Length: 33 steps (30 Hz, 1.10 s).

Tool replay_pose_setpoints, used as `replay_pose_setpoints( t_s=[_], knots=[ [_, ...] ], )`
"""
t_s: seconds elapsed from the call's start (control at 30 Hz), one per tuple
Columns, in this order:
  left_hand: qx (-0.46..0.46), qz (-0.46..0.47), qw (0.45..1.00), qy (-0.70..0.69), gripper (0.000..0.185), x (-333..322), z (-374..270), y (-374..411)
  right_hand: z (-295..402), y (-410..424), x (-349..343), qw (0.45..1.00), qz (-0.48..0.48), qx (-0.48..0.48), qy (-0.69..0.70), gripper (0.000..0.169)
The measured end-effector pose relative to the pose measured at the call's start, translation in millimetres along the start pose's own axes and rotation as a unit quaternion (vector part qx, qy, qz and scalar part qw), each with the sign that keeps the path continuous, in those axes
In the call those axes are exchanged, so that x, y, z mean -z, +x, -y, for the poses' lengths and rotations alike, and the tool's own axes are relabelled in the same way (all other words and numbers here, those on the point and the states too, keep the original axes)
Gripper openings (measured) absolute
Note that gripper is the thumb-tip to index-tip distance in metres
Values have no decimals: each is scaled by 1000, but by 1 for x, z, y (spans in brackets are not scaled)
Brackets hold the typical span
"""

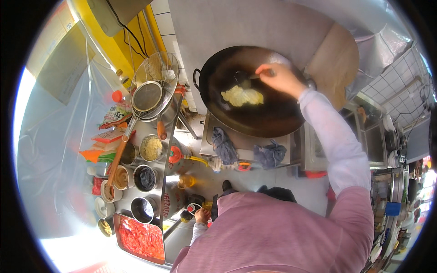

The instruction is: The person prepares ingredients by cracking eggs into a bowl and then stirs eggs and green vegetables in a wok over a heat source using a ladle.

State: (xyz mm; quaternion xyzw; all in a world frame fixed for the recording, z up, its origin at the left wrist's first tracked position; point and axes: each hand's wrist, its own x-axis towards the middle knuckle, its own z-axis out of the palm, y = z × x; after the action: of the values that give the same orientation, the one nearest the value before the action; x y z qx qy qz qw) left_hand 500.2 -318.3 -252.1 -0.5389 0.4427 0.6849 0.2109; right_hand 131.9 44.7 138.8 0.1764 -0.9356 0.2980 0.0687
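Note:
A large black wok (273, 123) sits on the stove, with a pale yellow mass that looks like cooked egg (243, 96) in it. Above the wok, my right hand (281, 77) has its fingers closed around the handle of what looks like a ladle. The ladle's dark bowl (241, 76) is beside the egg, its outline blurred. Low at my left side, my left hand (202, 215) is by a dark bottle (193, 207) with a red and white top. My body hides part of that hand, so its grip is unclear.
Two grey cloths (223, 146) (270, 154) lie on the stove's front edge. On the left, a steel table (163, 177) carries seasoning pots, wire strainers (147, 96) and a tray of cut red food (140, 239). Below stand a gas cylinder (172, 201) and yellow hose (198, 159).

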Motion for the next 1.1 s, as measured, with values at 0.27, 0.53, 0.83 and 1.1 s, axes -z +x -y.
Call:
replay_pose_setpoints(
  t_s=[0.27, 0.53, 0.83, 1.1],
  knots=[
    [4, 3, 1000, -13, 16, 1, 4, 13, 14, -86, -11, 958, 87, 205, -180, 16],
    [4, 102, 994, -40, 19, 28, 33, 95, 71, -173, 32, 937, 192, 184, -227, 27],
    [-35, 68, 997, -22, 12, -15, -18, 43, 72, -193, 37, 935, 205, 151, -247, 29],
    [-25, 39, 998, 52, 17, 5, -6, 44, 72, -182, 51, 957, 162, 130, -204, 24]
  ],
)
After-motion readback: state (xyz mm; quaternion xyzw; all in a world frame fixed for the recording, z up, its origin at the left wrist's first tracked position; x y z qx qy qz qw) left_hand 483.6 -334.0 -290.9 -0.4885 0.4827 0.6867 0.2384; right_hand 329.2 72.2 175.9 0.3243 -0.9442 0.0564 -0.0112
